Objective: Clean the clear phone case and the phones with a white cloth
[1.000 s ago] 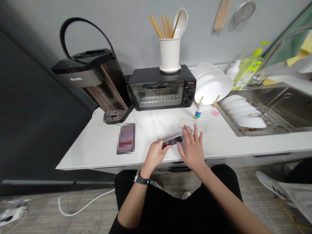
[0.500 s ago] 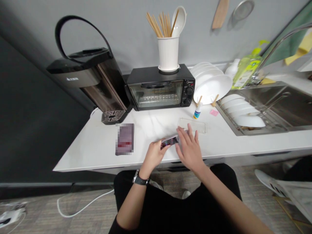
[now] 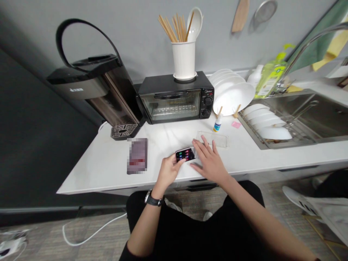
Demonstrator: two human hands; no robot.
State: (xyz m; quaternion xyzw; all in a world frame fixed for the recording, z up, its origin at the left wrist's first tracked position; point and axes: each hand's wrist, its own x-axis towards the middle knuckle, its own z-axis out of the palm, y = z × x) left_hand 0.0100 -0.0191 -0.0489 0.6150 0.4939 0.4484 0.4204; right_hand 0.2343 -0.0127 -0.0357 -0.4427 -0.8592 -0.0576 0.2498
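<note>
A phone point(image 3: 186, 154) with a lit screen of coloured icons is held above the counter by my left hand point(image 3: 168, 170), which grips its left end with the thumb along the near edge. Over the phone's right end lies my right hand point(image 3: 210, 161), fingers stretched out and partly spread. Something pale shows at the edge of its fingers, too small to make out. Just behind that hand, a clear phone case point(image 3: 219, 140) rests on the counter. Beyond it stands a small white bottle point(image 3: 218, 123) with a blue and yellow label.
A purple pixelated item point(image 3: 137, 156) lies on the counter point(image 3: 108, 166) at left. Behind are a water dispenser point(image 3: 95, 87), a toaster oven point(image 3: 174, 99) bearing a cup of chopsticks point(image 3: 184, 59), and racked plates point(image 3: 233, 98). Bowls point(image 3: 268, 121) sit by the sink point(image 3: 323, 116) at right.
The phone has tilted so that more of its screen faces me. My left thumb has shifted along its near edge. The right hand stays over the right end, and the whole view has moved slightly.
</note>
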